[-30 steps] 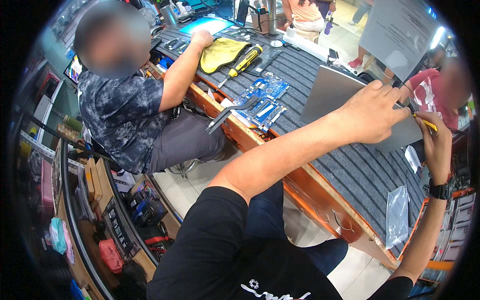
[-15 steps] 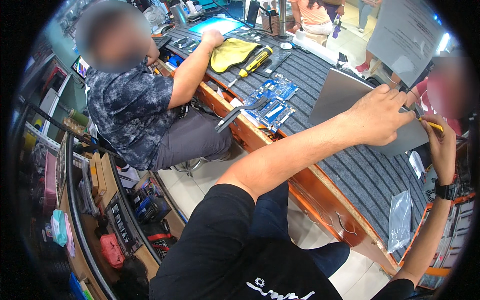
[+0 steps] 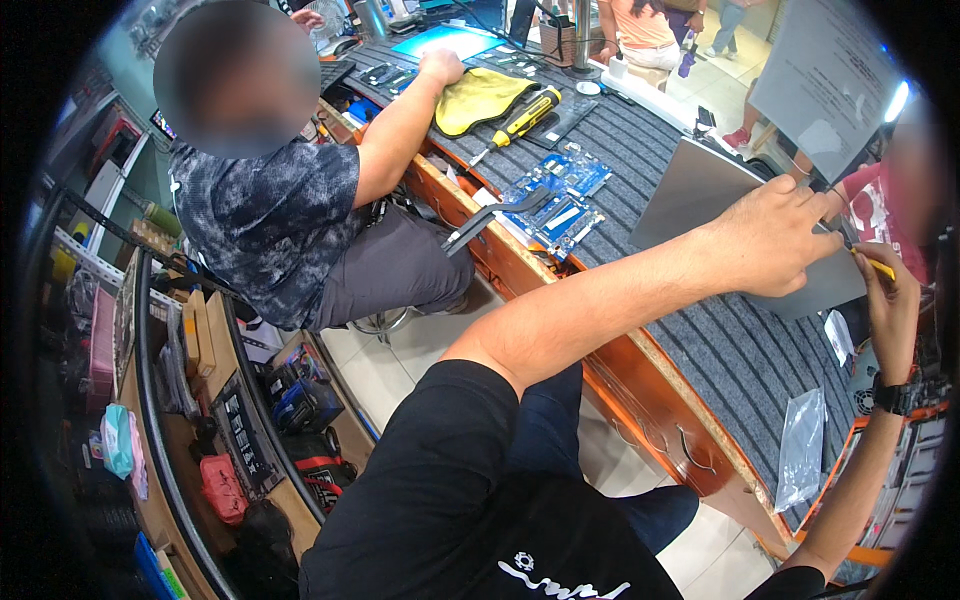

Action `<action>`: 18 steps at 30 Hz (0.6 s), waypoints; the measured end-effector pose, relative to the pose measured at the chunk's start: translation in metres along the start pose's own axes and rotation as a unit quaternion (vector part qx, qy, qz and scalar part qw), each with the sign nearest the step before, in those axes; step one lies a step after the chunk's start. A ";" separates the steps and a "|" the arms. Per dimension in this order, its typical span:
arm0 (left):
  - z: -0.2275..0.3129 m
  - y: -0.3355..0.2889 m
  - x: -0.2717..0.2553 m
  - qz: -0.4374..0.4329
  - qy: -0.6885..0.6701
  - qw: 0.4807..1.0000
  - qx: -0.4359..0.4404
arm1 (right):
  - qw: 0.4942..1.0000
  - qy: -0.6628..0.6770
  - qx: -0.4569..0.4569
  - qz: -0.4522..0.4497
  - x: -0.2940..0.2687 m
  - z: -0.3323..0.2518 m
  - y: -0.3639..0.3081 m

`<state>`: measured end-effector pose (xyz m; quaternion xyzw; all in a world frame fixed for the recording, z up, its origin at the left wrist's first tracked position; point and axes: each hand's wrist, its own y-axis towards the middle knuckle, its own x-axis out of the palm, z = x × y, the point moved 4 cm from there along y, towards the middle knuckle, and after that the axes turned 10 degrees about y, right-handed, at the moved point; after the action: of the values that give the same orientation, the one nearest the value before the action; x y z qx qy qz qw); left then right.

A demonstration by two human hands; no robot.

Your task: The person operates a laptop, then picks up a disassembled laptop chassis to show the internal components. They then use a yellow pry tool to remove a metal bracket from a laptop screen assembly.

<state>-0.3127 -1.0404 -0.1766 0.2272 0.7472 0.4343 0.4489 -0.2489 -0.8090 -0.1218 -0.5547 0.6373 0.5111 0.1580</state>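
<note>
My left hand (image 3: 778, 240) has its fingers curled over the upper edge of a flat grey laptop-like panel (image 3: 690, 195), which stands tilted on the desk. At the panel's right edge, my right hand (image 3: 893, 305) pinches a thin tool with a yellow handle (image 3: 880, 268). The tool's tip lies near the left fingers, and its exact kind is hard to make out. Farther left on the desk lies a blue circuit board (image 3: 565, 180). A bent black strip (image 3: 495, 215) rests across it and sticks out past the desk's front edge.
A yellow-and-black screwdriver (image 3: 525, 120) and a yellow cloth (image 3: 480, 98) lie beyond the board on the striped grey desk mat (image 3: 700, 340). A co-worker (image 3: 265, 230) sits at the left, one arm on the desk. Near the right end lies a clear plastic bag (image 3: 800, 450). Shelves with boxes (image 3: 200, 345) stand lower left.
The whole view has shifted slightly, so the desk items appear a little farther right. My hands keep their hold on the panel and the yellow-handled tool. A hand now shows above the co-worker.
</note>
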 end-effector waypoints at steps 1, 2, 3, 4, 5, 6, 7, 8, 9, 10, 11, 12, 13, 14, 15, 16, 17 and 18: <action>0.000 0.000 0.000 -0.003 0.001 1.000 0.000 | 1.000 -0.016 -0.002 -0.003 0.001 0.000 -0.001; -0.001 0.000 -0.001 -0.006 0.003 1.000 0.000 | 0.999 -0.031 -0.006 -0.006 0.001 0.000 -0.001; -0.001 0.000 -0.002 -0.006 0.004 1.000 0.001 | 0.999 -0.041 -0.010 -0.005 0.002 -0.003 -0.002; -0.001 0.000 -0.003 -0.006 0.005 1.000 0.002 | 0.999 -0.050 -0.014 -0.004 0.003 -0.007 -0.002; -0.001 0.000 -0.002 -0.007 0.005 1.000 0.002 | 0.998 -0.059 -0.016 -0.003 0.004 -0.009 -0.003; -0.001 0.000 -0.002 -0.008 0.005 1.000 0.001 | 0.999 -0.040 -0.014 -0.001 0.003 -0.008 -0.003; -0.001 0.000 -0.002 -0.009 0.005 1.000 0.001 | 1.000 -0.021 -0.011 0.002 0.002 -0.006 -0.002; -0.001 0.000 -0.001 -0.009 0.005 1.000 0.000 | 1.000 -0.003 -0.009 0.005 0.000 -0.004 -0.001; 0.000 0.000 -0.001 -0.012 0.003 1.000 0.000 | 1.000 -0.004 -0.003 0.001 -0.001 -0.003 -0.001; 0.000 -0.001 -0.001 -0.016 0.001 1.000 0.000 | 1.000 -0.005 0.004 -0.002 -0.001 -0.001 -0.002; 0.001 -0.001 -0.001 -0.020 0.001 1.000 0.000 | 1.000 -0.004 0.008 -0.005 -0.002 -0.001 -0.002; 0.001 -0.001 -0.002 -0.022 -0.001 1.000 0.000 | 1.000 -0.008 0.002 -0.005 -0.002 -0.002 -0.002; 0.001 0.000 -0.003 -0.023 -0.003 1.000 0.000 | 1.000 -0.012 -0.003 -0.005 -0.002 -0.003 -0.002; 0.001 -0.001 -0.002 -0.025 -0.006 1.000 -0.001 | 1.000 -0.017 -0.008 -0.006 -0.002 -0.003 -0.002; 0.000 -0.001 -0.002 -0.027 -0.006 1.000 -0.001 | 1.000 -0.010 -0.005 -0.005 -0.002 -0.004 -0.002; 0.000 0.000 -0.001 -0.029 -0.005 1.000 -0.001 | 1.000 -0.003 -0.002 -0.005 -0.002 -0.004 -0.001; 0.000 0.000 -0.001 -0.030 -0.005 1.000 0.000 | 1.000 0.004 0.000 -0.003 -0.002 -0.005 -0.001; 0.000 0.000 -0.002 -0.024 -0.004 1.000 -0.001 | 1.000 0.005 0.004 -0.004 -0.004 -0.002 -0.002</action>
<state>-0.3118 -1.0417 -0.1758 0.2102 0.7506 0.4228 0.4622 -0.2449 -0.8088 -0.1190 -0.5594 0.6378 0.5050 0.1592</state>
